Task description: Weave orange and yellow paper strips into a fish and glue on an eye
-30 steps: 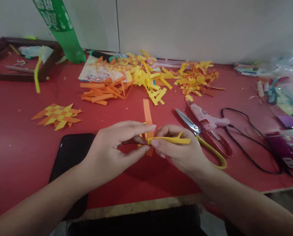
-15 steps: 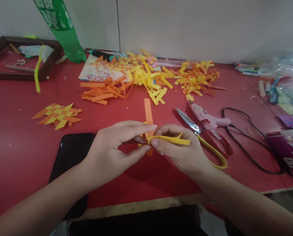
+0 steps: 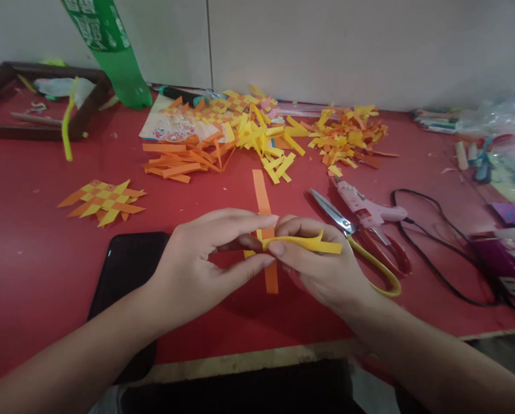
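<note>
Near the middle of the red surface's (image 3: 33,241) front edge, the left hand (image 3: 197,264) and right hand (image 3: 326,267) meet fingertip to fingertip. The left pinches an orange paper strip (image 3: 262,198) where a yellow paper strip (image 3: 315,244), pinched by the right, crosses it. Scissors (image 3: 332,214) lie just beside the right hand, and a black phone (image 3: 125,270) lies under the left forearm.

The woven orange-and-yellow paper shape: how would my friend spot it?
Start on the red table, left side. Just beyond the black phone lies a flat orange-and-yellow woven paper shape. Unlike the loose strip piles farther back, its strips interlace into a checkerboard, and it lies alone.
</note>
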Tool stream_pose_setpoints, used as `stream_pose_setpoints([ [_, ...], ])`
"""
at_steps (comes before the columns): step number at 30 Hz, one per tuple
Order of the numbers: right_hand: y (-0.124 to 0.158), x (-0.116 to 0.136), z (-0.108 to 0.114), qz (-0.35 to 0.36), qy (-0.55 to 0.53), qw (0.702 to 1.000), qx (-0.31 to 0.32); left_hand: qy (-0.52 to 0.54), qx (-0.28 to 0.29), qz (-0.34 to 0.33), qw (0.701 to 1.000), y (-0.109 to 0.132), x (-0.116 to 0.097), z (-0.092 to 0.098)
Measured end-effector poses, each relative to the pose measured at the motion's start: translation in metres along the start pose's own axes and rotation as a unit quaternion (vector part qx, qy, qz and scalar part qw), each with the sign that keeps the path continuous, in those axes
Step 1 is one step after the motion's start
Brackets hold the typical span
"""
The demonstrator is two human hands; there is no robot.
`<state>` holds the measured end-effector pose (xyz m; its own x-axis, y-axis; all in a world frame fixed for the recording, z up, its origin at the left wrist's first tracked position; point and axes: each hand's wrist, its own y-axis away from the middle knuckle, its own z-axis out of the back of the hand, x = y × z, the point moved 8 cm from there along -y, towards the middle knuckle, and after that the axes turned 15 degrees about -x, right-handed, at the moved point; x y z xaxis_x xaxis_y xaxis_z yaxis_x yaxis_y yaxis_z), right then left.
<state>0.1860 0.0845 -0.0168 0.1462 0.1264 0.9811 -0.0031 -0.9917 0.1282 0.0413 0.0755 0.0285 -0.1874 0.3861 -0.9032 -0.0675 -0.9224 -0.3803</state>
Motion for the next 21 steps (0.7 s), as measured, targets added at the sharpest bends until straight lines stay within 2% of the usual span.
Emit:
stream_pose_setpoints([
  [5,0.0,0.005,0.001,0.032,0.022,0.999,-0.007,0.038,-0.007,0.039,0.998,0.003,0.006,0.001],
  [10,0.002,0.015,0.002,0.074,0.052,0.996,-0.009,0.042,-0.015,0.048,0.998,0.002,0.008,0.002],
  [21,0.001,0.016,0.004,0.074,0.091,0.993,-0.021,0.051,-0.016,0.054,0.997,0.002,0.004,0.002],
])
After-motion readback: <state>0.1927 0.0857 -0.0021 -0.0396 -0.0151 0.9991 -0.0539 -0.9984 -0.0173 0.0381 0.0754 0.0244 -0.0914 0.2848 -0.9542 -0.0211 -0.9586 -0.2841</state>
